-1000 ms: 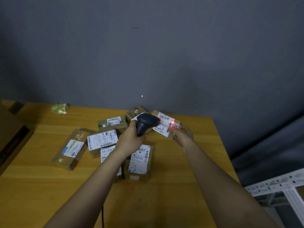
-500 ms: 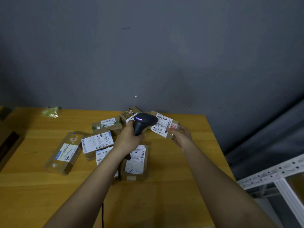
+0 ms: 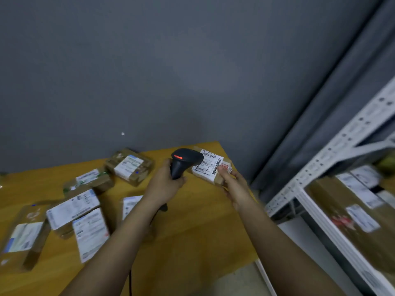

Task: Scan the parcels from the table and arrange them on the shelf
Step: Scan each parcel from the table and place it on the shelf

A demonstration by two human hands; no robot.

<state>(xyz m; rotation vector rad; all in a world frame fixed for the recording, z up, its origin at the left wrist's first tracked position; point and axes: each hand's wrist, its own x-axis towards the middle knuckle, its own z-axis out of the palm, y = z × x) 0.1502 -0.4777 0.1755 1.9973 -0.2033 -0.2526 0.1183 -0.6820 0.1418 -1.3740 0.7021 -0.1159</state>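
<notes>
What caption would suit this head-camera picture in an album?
Left hand holds a scanner beside a labelled parcel gripped by the right hand, shelf nearby.

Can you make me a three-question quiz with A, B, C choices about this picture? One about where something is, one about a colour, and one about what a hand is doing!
1. Where is the shelf?
A. right of the table
B. left of it
C. on top of it

2. What colour is the light on the scanner?
A. green
B. blue
C. orange-red

3. What is the right hand doing?
A. lying flat
B. holding a parcel
C. pointing up

Answers:
1 A, the white frame stands at the right.
2 C, an orange-red bar glows on its head.
3 B, its thumb presses the label while the left hand grips the scanner.
</notes>
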